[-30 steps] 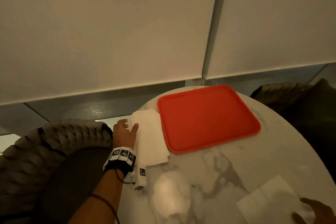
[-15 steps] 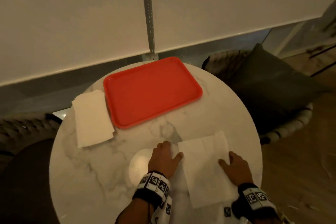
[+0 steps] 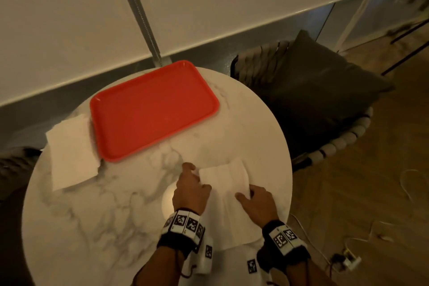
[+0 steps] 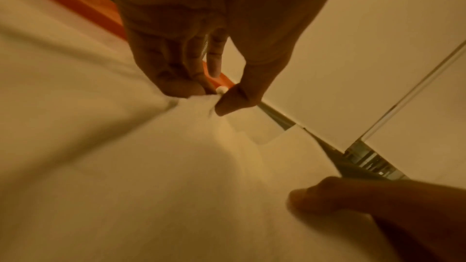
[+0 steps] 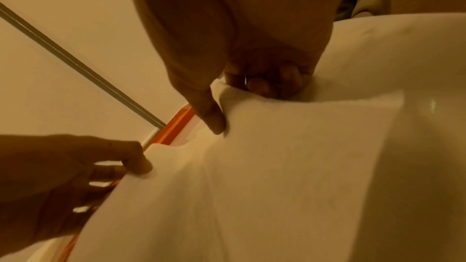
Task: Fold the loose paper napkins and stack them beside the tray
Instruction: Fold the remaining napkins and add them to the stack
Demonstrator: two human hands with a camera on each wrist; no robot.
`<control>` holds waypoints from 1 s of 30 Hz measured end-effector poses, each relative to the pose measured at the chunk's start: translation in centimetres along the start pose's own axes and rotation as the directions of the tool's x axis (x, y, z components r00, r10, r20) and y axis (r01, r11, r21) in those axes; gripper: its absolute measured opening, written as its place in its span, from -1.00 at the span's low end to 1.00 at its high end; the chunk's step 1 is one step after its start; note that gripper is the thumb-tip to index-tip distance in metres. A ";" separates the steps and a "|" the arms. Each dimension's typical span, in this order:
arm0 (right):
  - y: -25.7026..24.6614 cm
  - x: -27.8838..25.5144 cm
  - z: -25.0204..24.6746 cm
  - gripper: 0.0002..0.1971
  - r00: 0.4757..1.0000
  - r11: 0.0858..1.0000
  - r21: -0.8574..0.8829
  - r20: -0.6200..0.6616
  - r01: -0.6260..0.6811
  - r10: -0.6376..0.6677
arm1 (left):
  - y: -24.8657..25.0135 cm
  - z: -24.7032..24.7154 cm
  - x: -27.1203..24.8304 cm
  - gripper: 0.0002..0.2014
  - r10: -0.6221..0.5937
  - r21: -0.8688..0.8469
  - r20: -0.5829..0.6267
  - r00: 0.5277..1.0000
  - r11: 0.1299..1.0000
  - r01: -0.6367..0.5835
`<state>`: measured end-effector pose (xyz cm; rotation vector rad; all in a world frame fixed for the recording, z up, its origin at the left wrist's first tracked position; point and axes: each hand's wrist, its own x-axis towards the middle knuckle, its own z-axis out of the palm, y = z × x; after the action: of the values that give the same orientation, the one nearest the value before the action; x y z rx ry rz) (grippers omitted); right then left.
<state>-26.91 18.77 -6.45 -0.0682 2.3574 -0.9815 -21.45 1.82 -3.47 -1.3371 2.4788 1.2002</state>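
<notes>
A loose white napkin [image 3: 228, 195] lay at the desk's [image 3: 116, 216] five o'clock edge. The left hand [image 3: 191, 189] pinched its left edge between thumb and fingers; the right hand [image 3: 256, 204] pinched its right edge likewise. The red tray [image 3: 153, 109] sat toward twelve o'clock, with folded napkins [image 3: 70, 152] touching its nine o'clock side.
</notes>
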 end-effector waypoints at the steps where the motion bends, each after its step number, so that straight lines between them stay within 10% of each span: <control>1: 0.0 0.1 -0.1 -0.71 1.000 1.000 -0.017 0.004 0.003 -0.003 | 0.6 -0.1 -0.3 -0.45 -0.003 0.009 -0.004 1.000 1.000 0.003; 10: 0.0 -0.1 -0.8 -0.71 0.996 0.995 -0.093 0.078 0.041 -0.034 | 4.9 1.2 0.1 -0.14 -0.143 0.033 0.182 0.973 0.990 0.139; 17: -0.9 -0.4 -1.6 -0.24 0.991 0.987 0.133 0.107 -0.088 0.074 | 5.6 -1.0 -0.8 -0.78 -0.130 -0.526 0.230 0.964 0.817 0.236; 23: 0.1 0.0 -0.9 -0.79 0.986 0.990 0.106 0.124 0.098 -0.111 | -0.4 0.4 -1.3 -0.92 -0.062 -0.059 0.242 0.968 0.995 0.078; 30: -6.4 -1.0 0.5 -0.82 0.924 0.901 0.306 0.126 0.309 -0.360 | -1.5 -1.6 -2.4 -0.76 -0.109 -0.504 0.276 0.955 0.830 0.240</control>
<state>-26.87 14.04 -2.02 -0.4490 2.0561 -1.4053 -18.40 1.89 -2.28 -1.3810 1.8720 1.9621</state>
